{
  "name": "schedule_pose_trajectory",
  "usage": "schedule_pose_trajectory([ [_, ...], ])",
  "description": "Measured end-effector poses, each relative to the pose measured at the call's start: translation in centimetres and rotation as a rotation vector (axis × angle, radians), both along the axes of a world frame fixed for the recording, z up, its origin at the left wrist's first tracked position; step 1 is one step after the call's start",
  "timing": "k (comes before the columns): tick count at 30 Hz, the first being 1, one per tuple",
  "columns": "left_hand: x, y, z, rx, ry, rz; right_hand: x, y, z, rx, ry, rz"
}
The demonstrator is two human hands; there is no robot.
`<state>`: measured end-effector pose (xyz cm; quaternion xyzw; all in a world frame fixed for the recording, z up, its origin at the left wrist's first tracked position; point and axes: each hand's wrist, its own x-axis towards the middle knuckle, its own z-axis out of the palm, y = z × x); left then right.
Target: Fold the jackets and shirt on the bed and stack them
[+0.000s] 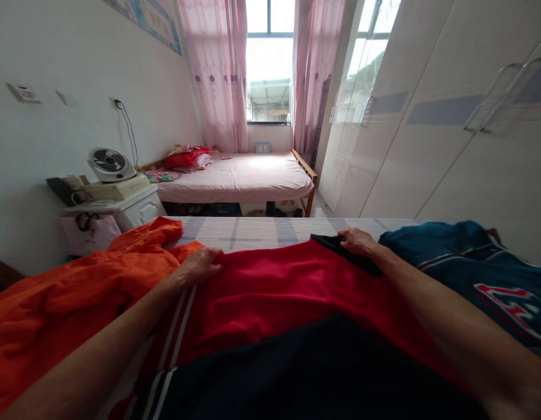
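Observation:
A red and dark navy garment [270, 286], seemingly a jacket or shirt with white stripes along its left side, spreads out in front of me. My left hand [200, 265] grips its far left edge, fingers closed on the red cloth. Farther right, my right hand [357, 241] pinches the dark band at the garment's far edge. The cloth is stretched between the two hands. An orange garment [87, 291] lies rumpled beside my left forearm. To the right of my right arm lies a teal-blue garment [463, 251] with a red and white letter patch.
The garments lie on a surface with a checked cloth [253, 230]. Beyond stands a bed [248, 175] with a pink sheet. At left a fan [111, 163] rests on a box above a white cabinet [143, 207]. A white wardrobe [445, 76] lines the right.

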<state>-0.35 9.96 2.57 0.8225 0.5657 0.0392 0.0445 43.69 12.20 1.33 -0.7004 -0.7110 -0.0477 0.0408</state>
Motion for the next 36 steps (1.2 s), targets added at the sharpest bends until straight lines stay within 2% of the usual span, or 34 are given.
schedule_pose_trajectory([
  [3,0.1,-0.5,0.3,0.128,0.01,0.08,-0.2,-1.4,1.0,0.105,-0.02,-0.096],
  [5,0.0,-1.1,0.9,0.165,0.016,0.09,-0.3,-2.7,1.9,0.179,-0.002,-0.101],
  [8,-0.3,-3.0,2.3,0.214,0.033,0.032,-0.4,-5.4,3.3,0.274,0.074,-0.009],
  [10,-0.8,-5.2,2.8,0.335,0.059,-0.054,-0.2,-8.1,3.7,0.357,0.127,0.073],
  [12,-1.4,-8.1,2.5,0.473,0.092,-0.178,0.3,-11.6,3.3,0.424,0.167,0.146],
  [14,-2.2,-11.2,1.5,0.514,0.109,-0.335,1.1,-15.2,2.0,0.413,0.181,0.21],
  [17,-3.4,-14.4,-0.2,0.396,0.055,-0.514,2.3,-19.4,-0.1,0.213,0.165,0.276],
  [19,-3.9,-15.2,-0.7,0.324,-0.014,-0.491,2.6,-20.4,-0.5,0.112,0.193,0.254],
  [22,-4.1,-14.8,-0.4,0.349,-0.076,-0.289,1.3,-19.5,1.1,0.148,0.303,0.128],
  [24,-3.7,-14.2,-0.2,0.373,-0.07,-0.157,-0.7,-17.9,2.7,0.178,0.338,0.074],
  [26,-3.1,-13.7,-0.3,0.339,-0.043,-0.065,-3.3,-16.1,3.8,0.171,0.313,0.075],
  [29,-2.2,-13.1,-0.9,0.267,0.001,0.05,-6.9,-13.3,3.9,0.11,0.254,0.069],
  [32,-2.0,-12.4,-1.1,0.235,0.034,0.121,-8.8,-11.2,3.1,0.027,0.251,-0.02],
  [34,-2.3,-11.8,-0.7,0.194,0.026,0.123,-8.8,-10.7,3.1,0.029,0.273,-0.069],
  [36,-2.7,-11.3,0.0,0.166,-0.042,0.097,-7.9,-11.1,3.8,0.088,0.296,-0.104],
])
